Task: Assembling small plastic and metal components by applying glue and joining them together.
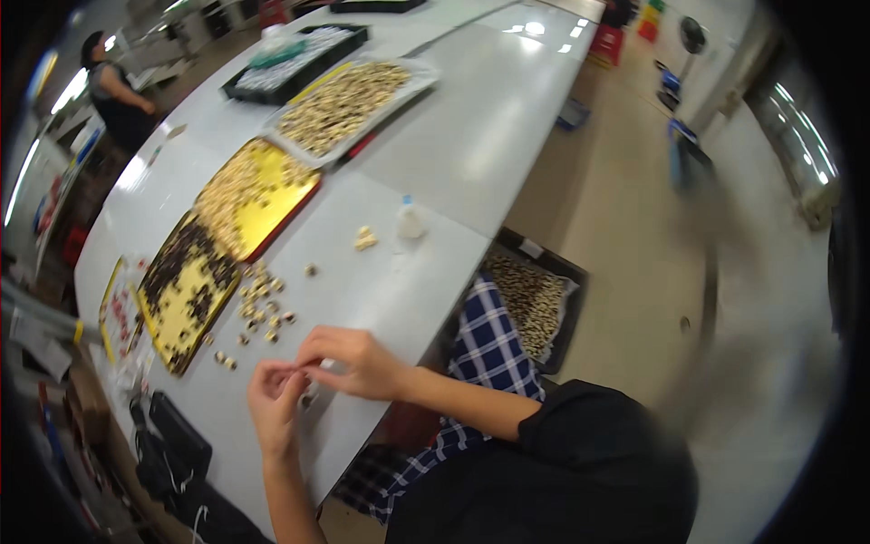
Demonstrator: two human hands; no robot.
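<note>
Over the near part of the table, the fingertips of my left hand (275,403) and my right hand (358,363) meet in a pinch. Whatever small piece is between them is hidden by the fingers. Just beyond my hands lies a loose scatter of small round cream-and-dark pieces (258,295). A yellow tray of dark pieces (186,313) is to the left, and a yellow tray of cream pieces (283,195) adjoins it farther back. A small cluster of cream pieces (365,239) sits beside a small clear bottle with a blue cap (410,219).
Farther back stand a white tray heaped with mixed pieces (412,86) and a black tray (353,39). A black bin of small pieces (569,313) is below the table's right edge. Black pouch-like objects (179,433) lie at lower left. Another person (116,95) stands far left.
</note>
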